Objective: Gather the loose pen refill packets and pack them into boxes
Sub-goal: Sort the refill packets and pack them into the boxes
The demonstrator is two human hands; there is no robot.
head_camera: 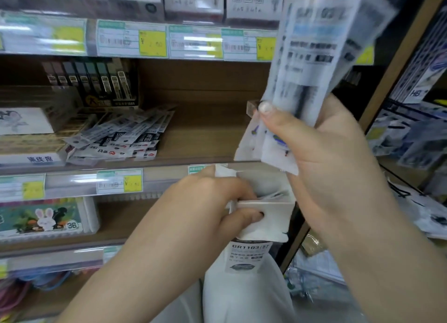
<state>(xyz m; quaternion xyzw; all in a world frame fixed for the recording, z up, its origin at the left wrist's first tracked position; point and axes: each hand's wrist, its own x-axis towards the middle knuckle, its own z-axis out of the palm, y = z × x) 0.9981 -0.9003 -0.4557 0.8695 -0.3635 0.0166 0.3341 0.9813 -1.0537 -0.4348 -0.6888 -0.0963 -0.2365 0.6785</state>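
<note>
Setting: we face shop shelving; the middle shelf (205,134) is wood-toned, with price labels (131,41) along each front rail.
Left hand (212,201): we see it gripping the near wall of a white box (266,222), thumb outside on the front face, fingers curled over the rim into the opening.
Box: we see it held below the shelf rail, open at the top; a printed label reading "GR1103" sits on its lower front. A few packet ends show inside it.
Right hand (321,151): we see it raised, to the right of and above the box, clamping a bunch of packets (312,56) between thumb and fingers. The bunch stands roughly upright and is blurred; the print cannot be read.
Loose packets (121,136): we see a fanned pile lying flat on the middle shelf, left of centre, well apart from both hands.
Lead cases (96,81): we see a dark display carton of them upright behind the pile.
Lower shelf: we see a crayon box (48,218) with a rabbit picture and the number 36.
</note>
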